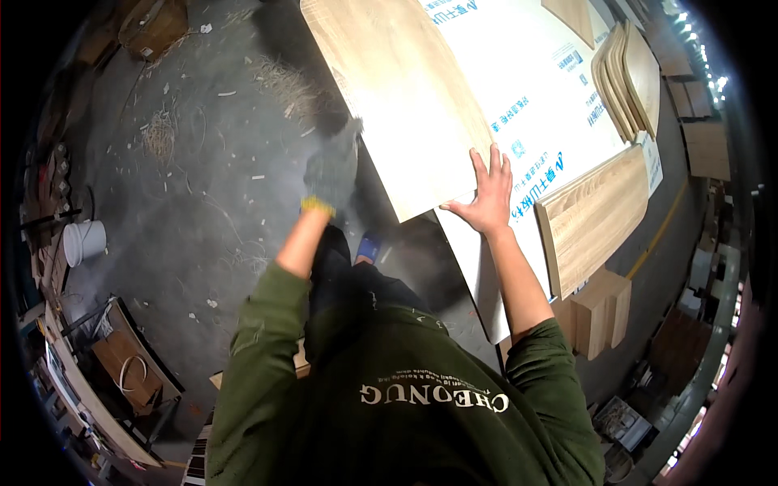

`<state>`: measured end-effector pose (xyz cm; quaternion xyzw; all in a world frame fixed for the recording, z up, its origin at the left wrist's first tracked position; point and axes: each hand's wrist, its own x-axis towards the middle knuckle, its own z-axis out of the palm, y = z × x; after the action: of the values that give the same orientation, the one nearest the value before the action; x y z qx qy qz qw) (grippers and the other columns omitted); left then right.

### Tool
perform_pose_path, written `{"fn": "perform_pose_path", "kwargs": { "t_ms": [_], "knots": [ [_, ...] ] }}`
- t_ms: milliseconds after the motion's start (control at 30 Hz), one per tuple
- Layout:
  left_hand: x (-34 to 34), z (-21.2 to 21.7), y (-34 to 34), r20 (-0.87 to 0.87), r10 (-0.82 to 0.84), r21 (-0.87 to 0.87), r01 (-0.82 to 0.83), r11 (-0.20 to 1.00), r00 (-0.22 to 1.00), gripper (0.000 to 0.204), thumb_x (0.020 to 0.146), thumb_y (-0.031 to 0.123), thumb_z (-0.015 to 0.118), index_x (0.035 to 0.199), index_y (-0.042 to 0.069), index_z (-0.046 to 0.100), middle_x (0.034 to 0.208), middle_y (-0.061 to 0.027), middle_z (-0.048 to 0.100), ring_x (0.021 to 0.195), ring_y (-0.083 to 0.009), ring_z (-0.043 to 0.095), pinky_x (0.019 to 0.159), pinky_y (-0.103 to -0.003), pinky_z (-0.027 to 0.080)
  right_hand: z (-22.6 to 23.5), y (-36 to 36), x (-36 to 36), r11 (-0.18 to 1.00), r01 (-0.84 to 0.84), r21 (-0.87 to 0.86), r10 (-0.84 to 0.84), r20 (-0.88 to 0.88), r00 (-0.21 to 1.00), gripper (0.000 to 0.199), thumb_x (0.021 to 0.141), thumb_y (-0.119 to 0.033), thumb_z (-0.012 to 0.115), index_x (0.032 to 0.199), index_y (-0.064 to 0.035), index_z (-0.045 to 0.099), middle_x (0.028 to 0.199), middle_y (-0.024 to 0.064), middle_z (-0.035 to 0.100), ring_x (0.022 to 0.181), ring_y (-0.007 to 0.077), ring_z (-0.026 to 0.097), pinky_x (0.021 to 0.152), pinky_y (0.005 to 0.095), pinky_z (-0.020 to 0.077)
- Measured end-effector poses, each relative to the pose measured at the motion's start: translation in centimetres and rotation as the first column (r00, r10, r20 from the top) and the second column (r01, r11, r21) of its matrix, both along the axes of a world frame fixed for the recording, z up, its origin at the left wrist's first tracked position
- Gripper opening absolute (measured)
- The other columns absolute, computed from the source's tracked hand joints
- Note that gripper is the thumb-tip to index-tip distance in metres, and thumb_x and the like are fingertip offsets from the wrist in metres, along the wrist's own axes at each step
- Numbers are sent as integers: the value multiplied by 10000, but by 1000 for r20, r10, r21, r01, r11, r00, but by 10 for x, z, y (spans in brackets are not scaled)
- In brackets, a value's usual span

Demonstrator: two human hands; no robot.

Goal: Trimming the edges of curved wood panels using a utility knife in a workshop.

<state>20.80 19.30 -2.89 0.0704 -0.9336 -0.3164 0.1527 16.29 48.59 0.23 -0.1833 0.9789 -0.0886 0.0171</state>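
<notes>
A light wood-grain panel (413, 97) with a curved right edge lies on a white board (519, 65) with blue print, and its left side juts out over the floor. At that left edge is my left hand (331, 172), in a grey glove with a yellow cuff. Motion blurs its fingers, so whether they hold anything cannot be made out. My right hand (488, 190) is bare and open. Its fingers are spread and rest at the panel's near right edge, with the thumb by the near corner.
Right of my hand lies a wood-grain board stack (596, 215); beyond it stand several curved panels (628, 81). Wooden blocks (601, 312) sit low beside the white board. Shavings (160, 134) litter the grey floor (219, 194). A white bucket (84, 243) and a cardboard box (154, 28) are at left.
</notes>
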Motion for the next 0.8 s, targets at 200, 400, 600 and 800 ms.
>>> {"fn": "perform_pose_path", "kwargs": {
  "t_ms": [200,400,600,800],
  "knots": [
    [29,-16,39,60,-69,-252,82,964,996,405,887,91,499,1286,91,571,995,-140,647,757,-268,600,631,-369,478,-1,-2,-5,999,-33,-34,32,-20,999,1174,476,-655,821,1460,-222,350,1553,188,174,1423,437,133,1156,545,153],
    [111,30,78,93,-296,-732,267,627,951,224,870,124,504,1045,40,616,747,-122,559,678,-242,566,633,-378,471,-5,3,-2,999,-15,-35,15,-4,1000,1158,484,-659,814,1453,-215,362,1552,193,179,1413,456,142,1143,560,161],
    [45,-4,21,-127,-139,-164,117,979,982,386,935,149,494,1316,101,531,881,-120,648,730,-287,615,655,-405,494,-3,4,-2,997,-28,-77,26,-31,999,1125,481,-643,821,1429,-207,401,1542,202,199,1404,467,160,1135,568,171],
    [-15,-5,14,-104,-9,-63,2,998,995,335,924,120,464,1222,124,618,912,-148,657,763,-307,616,684,-380,512,-4,-1,-3,995,-35,-94,32,-37,999,1132,467,-637,829,1425,-208,407,1540,197,208,1407,458,158,1135,564,175]
  ]
}}
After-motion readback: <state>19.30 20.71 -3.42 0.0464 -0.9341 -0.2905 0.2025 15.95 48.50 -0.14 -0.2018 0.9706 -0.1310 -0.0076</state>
